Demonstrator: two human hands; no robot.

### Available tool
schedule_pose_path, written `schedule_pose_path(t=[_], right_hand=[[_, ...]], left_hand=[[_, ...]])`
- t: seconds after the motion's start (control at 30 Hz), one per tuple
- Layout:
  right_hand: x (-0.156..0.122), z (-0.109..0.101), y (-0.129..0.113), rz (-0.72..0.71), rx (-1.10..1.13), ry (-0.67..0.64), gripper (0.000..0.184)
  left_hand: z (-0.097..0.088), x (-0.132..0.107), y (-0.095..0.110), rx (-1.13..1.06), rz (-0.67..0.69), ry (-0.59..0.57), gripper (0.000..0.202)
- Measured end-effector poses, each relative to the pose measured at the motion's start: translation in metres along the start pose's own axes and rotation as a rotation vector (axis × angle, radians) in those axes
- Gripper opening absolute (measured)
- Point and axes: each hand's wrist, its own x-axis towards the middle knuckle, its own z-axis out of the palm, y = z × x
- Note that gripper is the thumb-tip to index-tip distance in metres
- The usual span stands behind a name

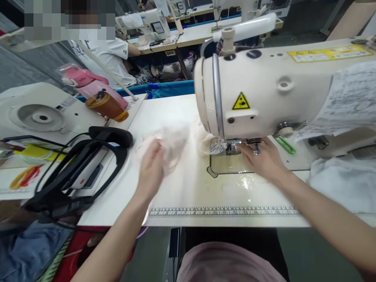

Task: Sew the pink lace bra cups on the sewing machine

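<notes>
Left hand point(151, 166) gripping blurred pale sheer fabric point(173, 143) – left of sewing machine point(264, 86), right hand point(263, 158) flat, fingers loose – at presser foot point(254, 145), lacy piece point(216, 145) just beside

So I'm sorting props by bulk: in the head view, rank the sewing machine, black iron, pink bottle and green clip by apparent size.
1. sewing machine
2. black iron
3. pink bottle, though it sits farther back
4. green clip

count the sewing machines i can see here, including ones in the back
4: the cream machine at the right hand, one at far left, two on rear tables. Others may be hidden.
</notes>
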Motion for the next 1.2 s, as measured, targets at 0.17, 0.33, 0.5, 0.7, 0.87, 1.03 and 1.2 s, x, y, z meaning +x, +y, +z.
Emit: schedule_pose_path(t=[0.17, 0.33, 0.5, 0.7, 0.87, 1.03, 1.2], right_hand=[[0.006, -0.004, 0.001, 0.017, -0.026, -0.072, 0.029], [0.006, -0.008, -0.003, -0.024, 0.103, -0.046, 0.036], [0.002, -0.008, -0.008, -0.183, 0.231, -0.022, 0.03], [0.002, -0.005, -0.009, -0.121, 0.215, -0.135, 0.029], [0.002, -0.005, -0.011, -0.076, 0.224, -0.113, 0.027], [0.0, -0.004, -0.015, -0.039, 0.186, -0.141, 0.027], [-0.003, -0.001, -0.016, -0.027, 0.152, -0.212, 0.033]], left_hand=[[0.048, -0.039, 0.049, 0.077, 0.65, -0.872, 0.025], [0.068, -0.05, 0.052, 0.369, 0.829, -0.579, 0.04], [0.069, -0.042, 0.039, 0.51, 0.913, -0.525, 0.034], [0.08, -0.03, 0.037, 0.595, 0.899, -0.422, 0.041], [0.09, -0.017, 0.026, 0.586, 0.939, -0.395, 0.039], [0.093, -0.009, 0.017, 0.525, 0.939, -0.398, 0.041], [0.095, -0.007, 0.013, 0.501, 0.928, -0.371, 0.04]])
